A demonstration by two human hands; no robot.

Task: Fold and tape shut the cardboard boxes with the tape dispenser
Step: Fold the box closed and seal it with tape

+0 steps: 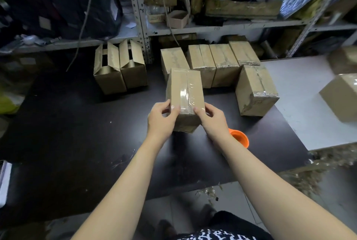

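Observation:
A closed cardboard box [183, 83] with clear tape along its top seam is held above the dark table [77, 133]. My left hand [161, 119] grips its near left corner, thumb on the taped edge. My right hand [211, 118] grips the near right corner the same way. An orange tape dispenser [240, 138] lies on the table just right of my right wrist, partly hidden by the arm. Two boxes with open flaps [119, 67] stand at the back left.
Several taped boxes [214, 62] stand in a row at the back, one more [255, 91] to the right. A white table [301, 100] with another box [342, 96] adjoins on the right. Cluttered metal shelves [193, 27] run behind. Tape scraps litter the floor.

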